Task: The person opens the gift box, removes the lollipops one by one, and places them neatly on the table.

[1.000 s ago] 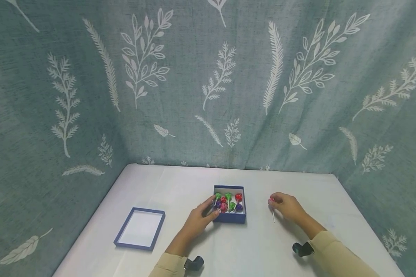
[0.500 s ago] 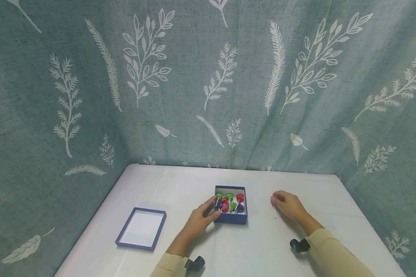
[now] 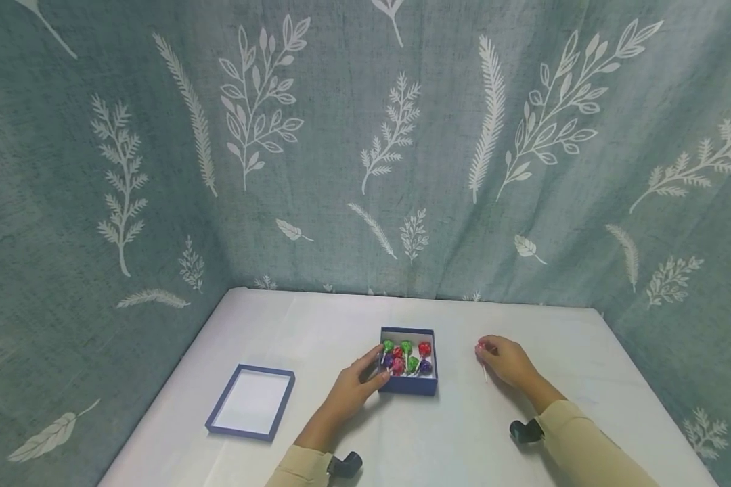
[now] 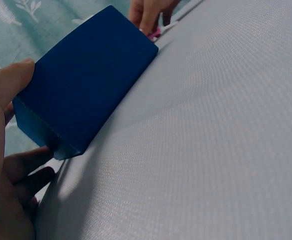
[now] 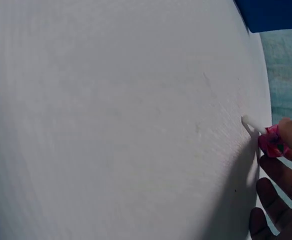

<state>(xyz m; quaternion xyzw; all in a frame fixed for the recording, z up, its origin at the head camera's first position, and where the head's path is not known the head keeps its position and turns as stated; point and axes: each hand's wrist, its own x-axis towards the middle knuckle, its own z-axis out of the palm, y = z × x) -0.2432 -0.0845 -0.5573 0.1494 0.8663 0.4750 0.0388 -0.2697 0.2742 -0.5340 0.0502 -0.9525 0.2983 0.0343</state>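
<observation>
A blue box (image 3: 408,386) stands on the white table, its white-lined inside holding several wrapped lollipops (image 3: 407,346) in green, red, pink and purple. My left hand (image 3: 344,393) holds the box by its near left corner. In the left wrist view the thumb (image 4: 21,75) lies against the upper edge of the box, with fingers around its side. To the right of the box, my right hand (image 3: 512,363) pinches a pink-wrapped lollipop (image 5: 272,142) between thumb and fingers. Its white stick (image 5: 252,123) points down toward the table surface.
The box's lid (image 3: 241,433), blue-rimmed and white inside, lies upturned at the left of the table. A green leaf-patterned curtain (image 3: 335,155) rises behind the table and along its sides. Dark wrist cameras (image 3: 344,465) sit at both cuffs.
The right hand has shifted slightly, keeping the pink lollipop, whose stick has turned a little. The left hand stays on the box. The whole head view has drifted slightly rightward.
</observation>
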